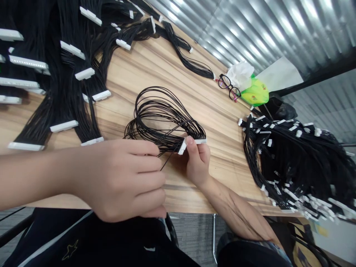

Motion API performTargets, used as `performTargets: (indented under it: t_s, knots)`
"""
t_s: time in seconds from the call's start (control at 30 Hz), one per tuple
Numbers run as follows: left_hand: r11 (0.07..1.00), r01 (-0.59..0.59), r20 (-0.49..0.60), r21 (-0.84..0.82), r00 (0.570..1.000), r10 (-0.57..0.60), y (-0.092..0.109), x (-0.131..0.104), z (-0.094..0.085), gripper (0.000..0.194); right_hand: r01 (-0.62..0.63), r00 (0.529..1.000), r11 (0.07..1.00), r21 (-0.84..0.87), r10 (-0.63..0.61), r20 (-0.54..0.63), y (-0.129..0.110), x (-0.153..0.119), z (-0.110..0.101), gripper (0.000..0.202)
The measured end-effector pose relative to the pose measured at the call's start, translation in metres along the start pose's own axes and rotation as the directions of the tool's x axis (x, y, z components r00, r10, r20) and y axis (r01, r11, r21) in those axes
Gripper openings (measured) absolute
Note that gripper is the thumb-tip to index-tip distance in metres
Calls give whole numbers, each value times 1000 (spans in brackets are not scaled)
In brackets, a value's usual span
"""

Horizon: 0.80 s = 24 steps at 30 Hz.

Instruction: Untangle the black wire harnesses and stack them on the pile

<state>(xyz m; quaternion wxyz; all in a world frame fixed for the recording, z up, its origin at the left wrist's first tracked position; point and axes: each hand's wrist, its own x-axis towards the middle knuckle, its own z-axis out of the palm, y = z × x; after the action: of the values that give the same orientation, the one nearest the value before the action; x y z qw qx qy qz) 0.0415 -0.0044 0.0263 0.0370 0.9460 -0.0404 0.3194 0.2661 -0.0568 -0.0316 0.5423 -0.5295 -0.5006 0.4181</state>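
Observation:
A looped bundle of thin black wires (161, 107) lies on the wooden table, with white connectors at its right end. My right hand (198, 163) grips those ends, the thumb pressed on one white connector (182, 146) while another white connector (200, 141) shows just behind it. To the left, my left hand (128, 180) is closed, its back toward me. One loose black wire (166, 162) runs from the bundle to its fingers and seems pinched there; the fingertips are hidden behind the hand.
Black wire harnesses (52, 92) with white connectors pile up at left. Another heap of harnesses (306, 159) covers the right end. Along the back edge lie a wire bundle (189, 61), glasses (229, 87) and a green packet (255, 92) with white tissue, near a corrugated metal wall (250, 26).

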Motion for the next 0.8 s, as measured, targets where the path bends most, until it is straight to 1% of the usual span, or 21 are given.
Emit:
performTargets:
  t_s: [0.07, 0.13, 0.2, 0.27, 0.3, 0.37, 0.4, 0.43, 0.47, 0.5, 0.53, 0.57, 0.6, 0.63, 0.7, 0.8]
  knots:
    - [999, 44, -1, 22, 999, -44, -2, 0, 2, 43, -31, 999, 999, 11, 31, -6, 0, 0, 0, 47]
    - [990, 96, -26, 104, 995, -94, -8, 0, 1, 47, -55, 998, 998, 9, 55, 5, -1, 1, 0, 49]
    - [972, 78, -16, 220, 997, -76, -21, 0, -5, 46, -60, 996, 998, -7, 60, 65, -2, 0, -1, 51]
    - [947, 12, 5, 321, 1000, -14, -39, -3, -13, 45, -60, 983, 998, -16, 62, 174, -3, -2, -3, 52]
    - [941, -32, -1, 337, 999, 34, -49, -6, -18, 48, -59, 970, 998, -7, 59, 236, -4, -3, -5, 53]
    - [948, -119, -44, 294, 989, 138, -67, -15, -27, 58, -43, 935, 998, 45, 24, 354, -7, -4, -8, 52]
    - [960, -146, -46, 238, 986, 161, -73, -20, -29, 64, -29, 913, 997, 72, -3, 407, -9, -4, -9, 51]
    - [978, -111, -40, 174, 992, 120, -77, -25, -30, 69, -11, 893, 995, 94, -33, 448, -10, -4, -11, 49]
    - [993, -29, -31, 115, 999, 32, -76, -29, -30, 75, 4, 872, 994, 105, -55, 487, -13, -4, -12, 47]
    - [986, 141, -30, 86, 990, -139, -72, -32, -27, 83, 22, 853, 994, 110, -76, 516, -15, -4, -12, 47]
    - [954, 293, -62, 65, 955, -290, -66, -33, -24, 89, 39, 836, 993, 110, -93, 540, -17, -3, -13, 47]
    - [923, 382, -100, 46, 921, -376, -57, -32, -19, 94, 52, 823, 993, 104, -101, 559, -19, -3, -13, 48]
    - [904, 427, -130, 28, 898, -420, -47, -30, -14, 96, 62, 812, 993, 99, -107, 573, -20, -2, -12, 49]
    - [898, 440, -147, 12, 889, -434, -37, -27, -9, 97, 70, 803, 993, 92, -111, 585, -22, -2, -12, 49]
    - [898, 439, -154, -10, 887, -435, -21, -18, -1, 98, 80, 793, 994, 79, -112, 599, -23, -3, -11, 50]
    - [891, 453, -143, -38, 880, -453, -11, -7, 5, 98, 82, 788, 996, 43, -91, 609, -23, -4, -9, 53]
